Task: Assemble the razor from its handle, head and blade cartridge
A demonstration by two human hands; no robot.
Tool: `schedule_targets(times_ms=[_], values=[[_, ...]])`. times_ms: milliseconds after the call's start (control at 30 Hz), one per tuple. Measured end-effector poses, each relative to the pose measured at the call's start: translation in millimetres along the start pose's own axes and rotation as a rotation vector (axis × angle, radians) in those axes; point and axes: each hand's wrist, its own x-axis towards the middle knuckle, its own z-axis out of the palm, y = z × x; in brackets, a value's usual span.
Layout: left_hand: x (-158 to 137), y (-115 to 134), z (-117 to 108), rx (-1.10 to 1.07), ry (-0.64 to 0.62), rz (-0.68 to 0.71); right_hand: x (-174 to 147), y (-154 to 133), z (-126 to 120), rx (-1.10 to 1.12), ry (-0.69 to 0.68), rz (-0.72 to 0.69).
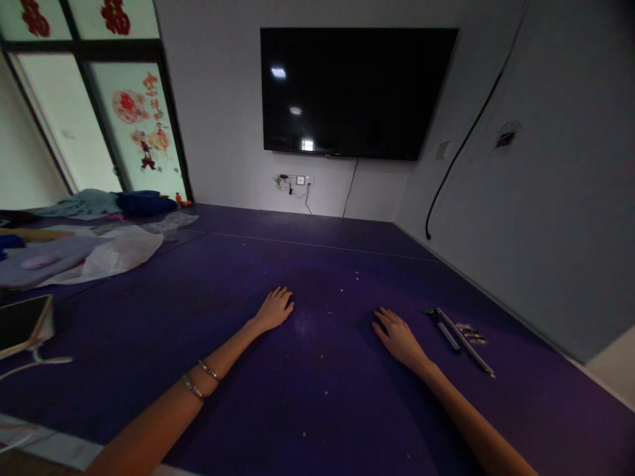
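Observation:
My left hand (274, 309) lies palm down on the purple table surface (307, 396), its fingers loosely spread and nothing in it. Two bracelets (193, 385) circle that forearm. To the right, my right hand (398, 337) also rests on the surface with fingers apart, holding nothing. Just beyond it lie a long thin pale stick, perhaps a pencil (469, 345), and a grey-and-black utility knife (446, 332), side by side. Small white specks dot the surface between and around my hands.
At left are a tablet-like device (24, 324) with a white cable, paper sheets (124, 251), clear plastic (173, 223) and folded cloth (143, 202). Small packets (471, 332) lie near the right wall. A black cable (454, 162) hangs there. The television (357, 92) is wall-mounted.

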Motion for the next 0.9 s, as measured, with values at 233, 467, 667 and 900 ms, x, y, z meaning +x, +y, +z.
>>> schedule_targets(times_ms=[233,467,667,900], values=[[-0.5,-1.4,0.5,0.001,0.026,0.015,-3.0,-5.1,-4.6,0.046,0.027,0.015],[-0.3,-2.7,0.9,-0.014,0.040,0.017,2.9,3.8,-10.0,0.276,0.249,-0.019],[0.8,-5.8,4.1,-0.016,0.051,0.018,2.9,59.2,-50.6,0.204,0.422,0.209],[1.7,-8.3,6.7,-0.002,0.072,0.030,-22.7,111.7,-71.4,0.065,0.093,0.573]])
